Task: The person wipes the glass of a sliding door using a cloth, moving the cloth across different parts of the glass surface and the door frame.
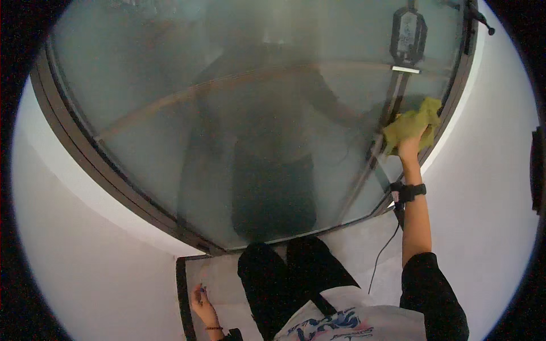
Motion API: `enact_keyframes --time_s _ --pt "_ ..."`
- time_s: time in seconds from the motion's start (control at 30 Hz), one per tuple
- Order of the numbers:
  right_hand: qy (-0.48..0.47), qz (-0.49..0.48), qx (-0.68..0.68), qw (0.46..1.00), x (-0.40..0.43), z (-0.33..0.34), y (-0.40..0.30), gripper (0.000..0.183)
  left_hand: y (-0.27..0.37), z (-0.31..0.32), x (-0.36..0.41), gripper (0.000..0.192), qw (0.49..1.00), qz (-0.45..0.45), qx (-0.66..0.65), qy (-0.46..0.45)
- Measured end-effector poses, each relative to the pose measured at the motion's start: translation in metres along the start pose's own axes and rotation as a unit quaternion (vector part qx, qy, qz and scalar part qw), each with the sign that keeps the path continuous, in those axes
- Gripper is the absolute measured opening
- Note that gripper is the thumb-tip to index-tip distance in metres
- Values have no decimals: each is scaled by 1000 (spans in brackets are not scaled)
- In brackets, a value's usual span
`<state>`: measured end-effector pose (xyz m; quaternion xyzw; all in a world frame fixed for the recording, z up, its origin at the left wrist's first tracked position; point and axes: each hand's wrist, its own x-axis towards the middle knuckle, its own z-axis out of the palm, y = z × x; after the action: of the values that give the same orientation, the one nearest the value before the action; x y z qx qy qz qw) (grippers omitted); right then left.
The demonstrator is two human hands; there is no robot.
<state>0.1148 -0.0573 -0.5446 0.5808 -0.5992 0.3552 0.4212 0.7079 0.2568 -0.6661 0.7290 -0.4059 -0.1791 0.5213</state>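
A crumpled yellow-green cloth (411,123) is in my right hand (411,144), against the right side of a large framed glass pane (273,128). Part of the hand is covered by the cloth. Around my right wrist is a black strap (409,192) with a small device and a thin cable hanging from it. My left hand (202,301) hangs low at the left, away from the glass, fingers bent; whether it holds something small and dark is unclear. A bead bracelet (214,328) circles that wrist.
The pane has a brown metal frame (106,170) and a dark handle or lock (408,36) at upper right. White walls (477,179) stand on both sides. Pale floor tiles (222,273) with a dark border lie below. Reflections and a curved brownish band show in the glass.
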Motion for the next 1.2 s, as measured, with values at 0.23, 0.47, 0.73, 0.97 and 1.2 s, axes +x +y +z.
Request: enact_keyframes --time_s 0.23,0.47,0.73,0.97,1.2 --pt "-148 101 498 849 -31 -39 -197 36 21 49 -4 30 993 -5 -119 -14" --pt "-104 -248 317 909 -90 -19 -276 38 126 108 14 32 983 63 -153 -84" --pt "-129 -230 270 926 -126 17 -137 29 56 63 -25 27 991 -38 -112 -58" --pt "-116 -21 271 955 -27 -38 -53 55 -1 15 -53 25 985 -140 -101 29" --pt "-76 -123 257 955 28 -82 -169 65 37 71 -9 24 982 -78 -173 -24"
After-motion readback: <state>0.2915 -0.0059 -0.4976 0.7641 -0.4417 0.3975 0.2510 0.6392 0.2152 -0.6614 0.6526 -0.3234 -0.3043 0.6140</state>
